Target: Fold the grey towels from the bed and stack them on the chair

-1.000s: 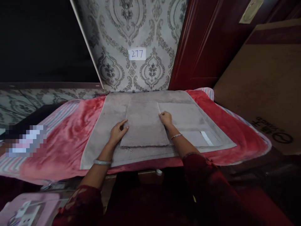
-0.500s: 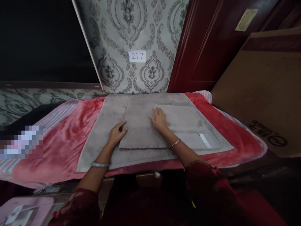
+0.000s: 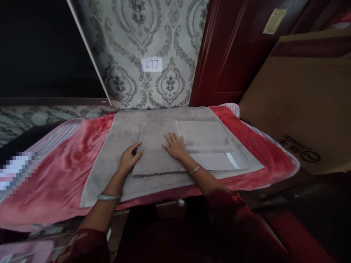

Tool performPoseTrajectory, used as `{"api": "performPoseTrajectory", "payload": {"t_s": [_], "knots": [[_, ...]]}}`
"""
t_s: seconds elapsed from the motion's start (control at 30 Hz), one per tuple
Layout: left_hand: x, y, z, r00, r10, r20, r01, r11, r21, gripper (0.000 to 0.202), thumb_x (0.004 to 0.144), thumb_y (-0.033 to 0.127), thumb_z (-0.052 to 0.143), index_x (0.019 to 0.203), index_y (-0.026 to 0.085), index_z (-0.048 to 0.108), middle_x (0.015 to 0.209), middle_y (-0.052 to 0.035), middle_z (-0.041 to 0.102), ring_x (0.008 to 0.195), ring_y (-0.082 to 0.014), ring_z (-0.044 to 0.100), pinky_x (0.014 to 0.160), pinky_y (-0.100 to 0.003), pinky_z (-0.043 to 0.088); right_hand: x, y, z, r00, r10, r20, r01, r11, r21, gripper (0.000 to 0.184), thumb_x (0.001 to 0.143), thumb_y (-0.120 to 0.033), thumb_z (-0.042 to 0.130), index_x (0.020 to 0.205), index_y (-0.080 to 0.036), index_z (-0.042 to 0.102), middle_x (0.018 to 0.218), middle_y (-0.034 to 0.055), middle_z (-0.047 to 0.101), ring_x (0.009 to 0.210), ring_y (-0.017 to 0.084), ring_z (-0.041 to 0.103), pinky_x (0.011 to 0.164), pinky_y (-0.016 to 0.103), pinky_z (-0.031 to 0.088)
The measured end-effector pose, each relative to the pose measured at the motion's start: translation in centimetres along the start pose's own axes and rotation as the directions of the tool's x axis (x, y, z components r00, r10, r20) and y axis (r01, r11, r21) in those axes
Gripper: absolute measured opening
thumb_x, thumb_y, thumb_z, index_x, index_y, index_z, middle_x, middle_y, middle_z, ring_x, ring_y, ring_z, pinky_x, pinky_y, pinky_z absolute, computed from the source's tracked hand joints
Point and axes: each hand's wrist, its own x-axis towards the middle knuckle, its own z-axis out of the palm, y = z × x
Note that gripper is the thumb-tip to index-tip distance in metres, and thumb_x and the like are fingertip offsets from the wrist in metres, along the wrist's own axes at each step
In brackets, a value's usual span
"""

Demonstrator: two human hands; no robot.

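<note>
Grey cloth panel (image 3: 152, 155) lies flat in the middle of the spread, on a larger grey cloth (image 3: 105, 170), itself over a red blanket (image 3: 55, 179). Panel's long axis appears to run near to far; foreshortening makes its proportions uncertain. Rough, frayed edge faces the near side; plain narrow-looking edge points far, toward the patterned wall (image 3: 148, 22). Cannot tell whether panel is a separate piece or a fold.

Left hand (image 3: 129, 157) at panel's left edge: thumb and forefinger curved, tips apart, seemingly touching the edge; no cloth pinched between them. Right hand (image 3: 175, 147) palm down on the panel, near its right edge, fingers spread wide, gripping nothing. Each wrist carries a bangle (image 3: 109, 197).

Right of the panel, a paler grey piece (image 3: 203, 133) extends rightward; near it, on the near side, a smooth grey strip (image 3: 211, 160) runs left to right, crossed close to its right end by a white band (image 3: 232, 160). Larger cloth splays wider toward the near side; blanket shows left, right and along the near edge.
</note>
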Motion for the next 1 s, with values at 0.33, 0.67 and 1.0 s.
{"api": "performPoseTrajectory", "payload": {"t_s": [0.33,0.67,1.0], "knots": [[0.7,0.3,-0.6,0.995,-0.099,-0.024,0.100,0.994,0.047,0.076,0.070,0.066,0.061,0.130,0.020,0.068,0.099,-0.0072,0.073,0.092,-0.0277,0.068,0.085,-0.039,0.055,0.0,-0.3,-0.9,1.000,-0.015,-0.006,0.015,1.000,0.005,0.067,0.104,-0.059,0.034,0.162,-0.026,0.032,0.171,0.0089,0.019,0.158,0.031,0.014,0.123,0.061,0.016],[0.4,1.4,-0.8,0.992,-0.101,-0.073,0.099,0.995,-0.029,0.081,0.067,0.071,0.057,0.122,0.013,0.070,0.085,-0.0063,0.068,0.076,-0.0231,0.063,0.076,-0.037,0.053,0.1,-0.1,-0.8,1.000,-0.021,-0.006,0.022,1.000,0.019,0.066,0.104,-0.058,0.034,0.162,-0.026,0.032,0.171,0.0087,0.020,0.158,0.030,0.014,0.124,0.061,0.014],[0.6,1.4,-1.0,0.993,-0.102,-0.059,0.099,0.994,-0.053,0.075,0.064,0.071,0.058,0.110,0.015,0.072,0.079,-0.0048,0.067,0.072,-0.0223,0.060,0.072,-0.035,0.051,-0.7,3.5,-1.7,1.000,-0.011,-0.015,0.011,1.000,0.021,0.060,0.104,-0.048,0.040,0.161,-0.029,0.034,0.170,0.0078,0.023,0.156,0.028,0.020,0.123,0.054,0.021]]}}
